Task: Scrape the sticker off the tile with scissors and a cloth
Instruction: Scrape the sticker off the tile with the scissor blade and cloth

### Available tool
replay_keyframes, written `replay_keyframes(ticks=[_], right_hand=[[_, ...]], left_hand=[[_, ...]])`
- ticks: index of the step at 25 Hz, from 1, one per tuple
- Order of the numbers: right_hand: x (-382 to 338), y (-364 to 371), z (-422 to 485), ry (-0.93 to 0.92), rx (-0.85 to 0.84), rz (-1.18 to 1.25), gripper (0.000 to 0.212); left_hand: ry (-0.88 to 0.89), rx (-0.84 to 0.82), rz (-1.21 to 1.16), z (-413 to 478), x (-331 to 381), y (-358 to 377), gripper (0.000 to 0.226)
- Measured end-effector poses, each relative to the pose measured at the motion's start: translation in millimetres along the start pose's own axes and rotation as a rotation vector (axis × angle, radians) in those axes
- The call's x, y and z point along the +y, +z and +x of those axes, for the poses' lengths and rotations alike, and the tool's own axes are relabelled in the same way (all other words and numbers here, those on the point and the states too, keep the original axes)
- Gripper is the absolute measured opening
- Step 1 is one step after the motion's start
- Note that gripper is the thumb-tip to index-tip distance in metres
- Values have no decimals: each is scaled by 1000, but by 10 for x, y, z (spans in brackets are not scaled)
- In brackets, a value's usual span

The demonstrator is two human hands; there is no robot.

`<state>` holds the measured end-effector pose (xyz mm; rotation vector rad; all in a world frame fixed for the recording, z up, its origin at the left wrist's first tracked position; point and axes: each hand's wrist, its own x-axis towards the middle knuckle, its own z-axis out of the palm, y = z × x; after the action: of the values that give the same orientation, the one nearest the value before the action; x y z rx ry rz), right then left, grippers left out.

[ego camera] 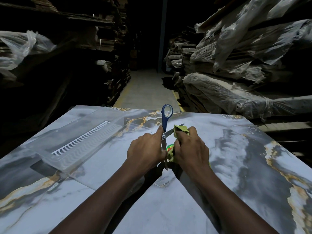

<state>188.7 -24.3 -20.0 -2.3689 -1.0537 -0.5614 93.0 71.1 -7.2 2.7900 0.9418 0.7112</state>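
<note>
While the left hand (146, 149) has its grip pinched round the blue-handled steel scissors (164, 132) near the pivot, blades spread, a slip could scratch the marbled grey tile (236, 157) or nick the right hand (190, 147), clutching the yellow-green cloth (181, 130) beside the round green-red sticker (169, 146).

A pale concrete aisle (148, 88) runs off into darkness under dim light. Left of the aisle rise dark stacks of flattened cardboard (108, 53), with a loose plastic sheet (22, 46) hanging off them. Right of it lie dusty plastic-wrapped stacks (236, 92). A blue post (162, 31) stands at its far end, and a yellow line (179, 102) edges its right side.
</note>
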Motion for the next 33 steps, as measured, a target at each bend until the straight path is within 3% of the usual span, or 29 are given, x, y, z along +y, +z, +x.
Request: replay_keyframes(ticks=[4,8,11,33], right_hand=[[-19,37,-78,-48,-20,7,15],[19,-2,38,58,-19,8,22],[-12,30,-55,-5,-42,3,21],[64,30,71,80,-20,25,26]], left_hand=[[-1,-1,-4,-31,8,-14,57],[-29,-10,-1,-30,22,-31,58],[-35,-15,1,-37,29,-30,58],[32,-1,23,1,31,2,64]])
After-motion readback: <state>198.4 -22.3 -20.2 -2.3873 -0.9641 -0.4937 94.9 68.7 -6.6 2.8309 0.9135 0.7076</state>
